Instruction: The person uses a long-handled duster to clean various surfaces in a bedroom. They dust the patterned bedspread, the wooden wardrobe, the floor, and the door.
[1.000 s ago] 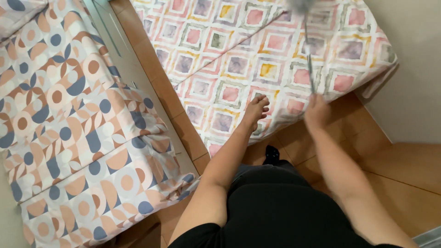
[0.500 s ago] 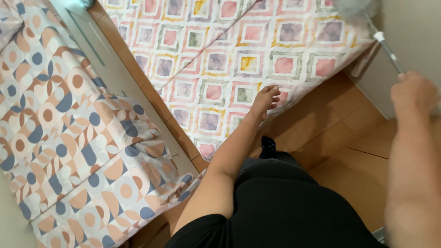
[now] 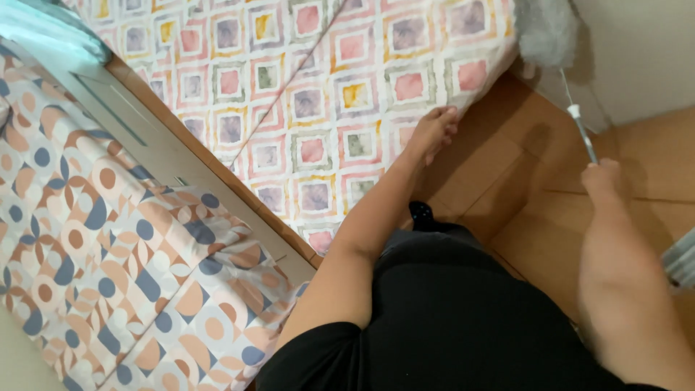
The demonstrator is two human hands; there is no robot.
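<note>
While the left hand [image 3: 432, 132] rests with loose fingers on the edge of the mattress in its pink-and-grey square-patterned sheet [image 3: 318, 94], the right hand [image 3: 603, 179] is closed around a thin metal-handled duster [image 3: 575, 108] — its fluffy grey head sits at the mattress corner, beside the wall.

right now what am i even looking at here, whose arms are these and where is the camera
The camera sits on a person's head and looks down, so both bare arms are that person's own. The left hand rests on the edge of a mattress covered with a sheet of coloured squares. The right hand grips the thin handle of a fluffy grey duster, whose head is up by the mattress corner near the wall. On the left lies a second bed cover with circle patterns. Below is a wooden floor.
</note>
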